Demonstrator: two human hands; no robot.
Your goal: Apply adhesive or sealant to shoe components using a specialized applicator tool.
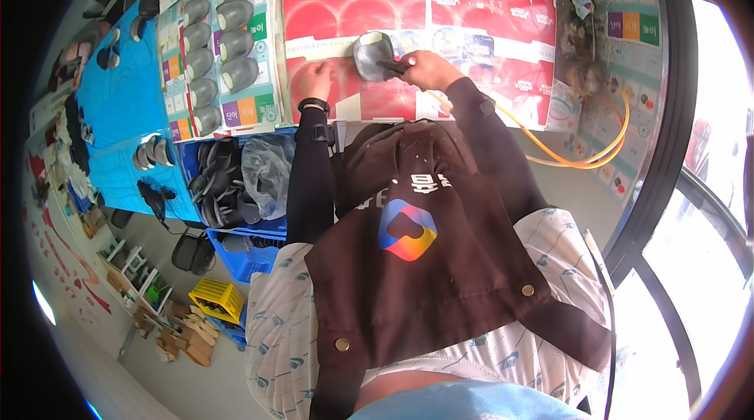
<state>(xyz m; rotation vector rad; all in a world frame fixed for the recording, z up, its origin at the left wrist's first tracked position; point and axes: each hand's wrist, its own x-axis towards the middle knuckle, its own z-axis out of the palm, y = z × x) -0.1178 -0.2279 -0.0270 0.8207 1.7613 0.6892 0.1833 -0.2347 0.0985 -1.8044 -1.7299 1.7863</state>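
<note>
My right hand (428, 70) is closed around the dark, narrow end of a grey rounded shell-like piece (372, 52). The piece has a pale patch on top and is held over the red-and-white printed sheet (338, 15). To its left, apart from it, my left hand (316, 80) is over the same sheet with its fingers curled together. Whether anything is between those fingers is hidden. A black band (314, 104) circles my left wrist.
Similar grey pieces (233, 13) stand in rows on the left. Beyond are a blue-covered table (118, 117) and a blue bin (188, 165) of dark pieces. An orange hose (585, 162) curves at right. A yellow crate (217, 298) sits at lower left.
</note>
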